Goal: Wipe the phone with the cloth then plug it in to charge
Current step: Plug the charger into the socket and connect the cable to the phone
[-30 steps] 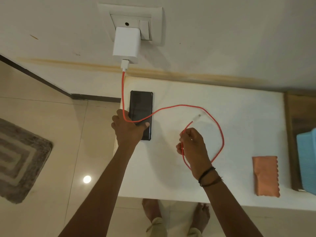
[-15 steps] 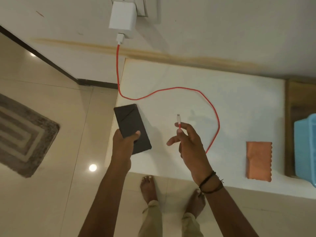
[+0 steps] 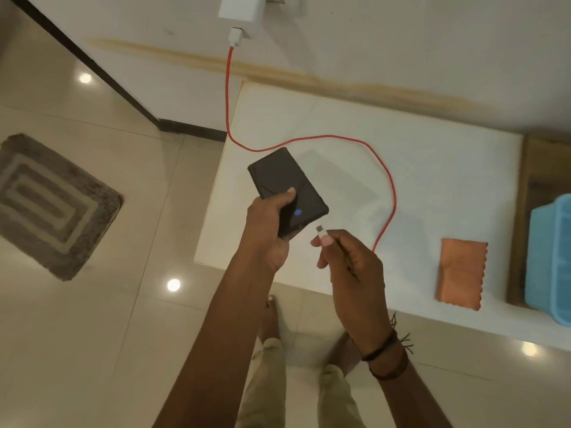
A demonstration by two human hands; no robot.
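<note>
White table (image 3: 432, 180) against wall, tiled floor; charger (image 3: 239, 7) plugged in above.
Left hand (image 3: 265, 230) grasps phone (image 3: 285, 189) above table's near-left corner. Right hand (image 3: 349, 267) pinches cable (image 3: 383, 174) plug just beside phone, not touching. Cloth (image 3: 460, 273) lies at table's near-right.

- Left hand (image 3: 267, 233) wrapped around a black rectangular phone (image 3: 285, 188), thumb across its screen, lifted over the white counter (image 3: 432, 180); small blue icon lit near its lower end.
- Right hand (image 3: 349, 267) pinching the white connector (image 3: 321, 231) of a red charging cable (image 3: 391, 186), tip just beside the phone's lower edge, not inserted.
- Cable looping over the counter and up to a white wall charger (image 3: 239, 7).
- Folded orange cloth (image 3: 460, 274) flat near the counter's front edge, well apart from both hands.
- Light blue plastic basket (image 3: 553, 261) at far right.
</note>
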